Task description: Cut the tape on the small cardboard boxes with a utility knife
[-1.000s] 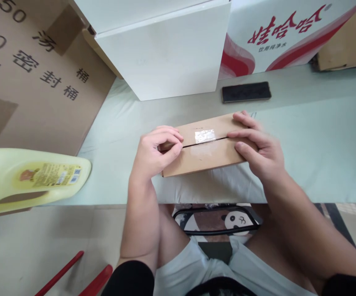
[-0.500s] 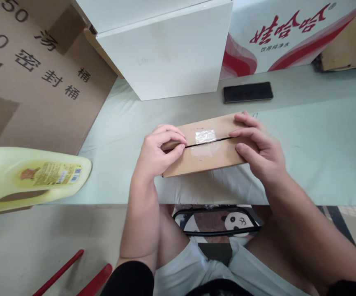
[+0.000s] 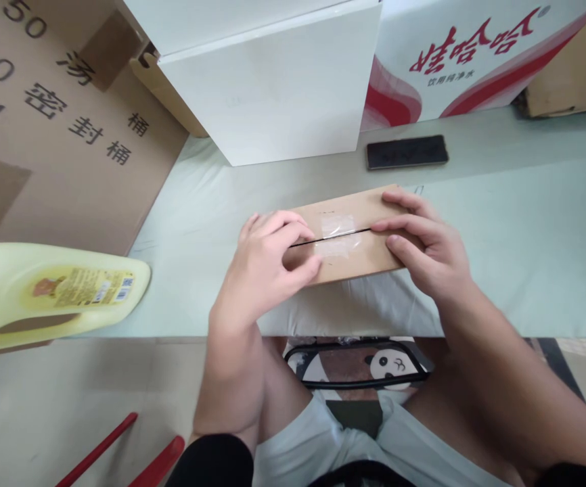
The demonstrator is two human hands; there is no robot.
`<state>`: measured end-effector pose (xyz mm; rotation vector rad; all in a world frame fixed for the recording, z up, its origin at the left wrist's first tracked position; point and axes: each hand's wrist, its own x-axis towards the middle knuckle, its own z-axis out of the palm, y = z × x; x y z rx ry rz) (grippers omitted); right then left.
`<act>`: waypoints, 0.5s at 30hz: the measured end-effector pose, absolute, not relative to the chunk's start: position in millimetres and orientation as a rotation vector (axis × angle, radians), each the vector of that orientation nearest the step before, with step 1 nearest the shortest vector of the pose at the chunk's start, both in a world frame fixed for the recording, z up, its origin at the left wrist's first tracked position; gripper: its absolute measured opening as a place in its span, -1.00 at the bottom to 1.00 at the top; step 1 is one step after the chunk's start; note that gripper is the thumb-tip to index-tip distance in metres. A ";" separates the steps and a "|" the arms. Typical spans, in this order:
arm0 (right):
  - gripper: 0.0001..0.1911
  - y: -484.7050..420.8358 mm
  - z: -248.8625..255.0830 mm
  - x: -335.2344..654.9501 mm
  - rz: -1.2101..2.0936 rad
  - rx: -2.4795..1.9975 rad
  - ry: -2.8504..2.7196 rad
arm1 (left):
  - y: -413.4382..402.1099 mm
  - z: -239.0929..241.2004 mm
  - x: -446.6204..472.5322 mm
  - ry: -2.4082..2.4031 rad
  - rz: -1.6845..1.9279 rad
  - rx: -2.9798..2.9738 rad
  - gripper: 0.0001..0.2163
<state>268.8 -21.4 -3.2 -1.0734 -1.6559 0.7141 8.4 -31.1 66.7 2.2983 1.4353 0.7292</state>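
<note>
A small brown cardboard box [image 3: 346, 260] lies on the pale green table [image 3: 526, 230] in front of me. A strip of clear tape [image 3: 337, 233] crosses the seam between its two top flaps. My left hand [image 3: 267, 267] lies over the box's left end, fingers bent and pressing down on the flaps near the seam. My right hand [image 3: 425, 247] rests on the right end, fingers stretched out flat along the top, index finger on the seam.
A black phone [image 3: 407, 151] lies beyond the box. A white box [image 3: 273, 88] and a red-and-white printed carton [image 3: 465, 54] stand at the back. A large brown carton [image 3: 54, 128] stands left, a yellow jug [image 3: 44, 291] before it. Red handles [image 3: 130, 453] show below.
My left hand has moved right from pinching the left flap edge and now presses on the box top. The flaps lie flatter. My right hand has barely moved.
</note>
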 end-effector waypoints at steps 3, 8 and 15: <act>-0.84 -21.3 -3.0 269.3 0.725 -1.081 -1.662 | -38.2 72.2 15.7 1.497 0.609 2.356 -0.82; -0.84 -21.4 -2.4 269.2 0.734 -1.081 -1.662 | -37.7 72.5 21.5 1.499 0.529 2.363 -0.69; -0.84 -20.9 -3.3 268.5 0.737 -1.066 -1.660 | -38.4 72.1 22.6 1.491 0.460 2.370 -0.56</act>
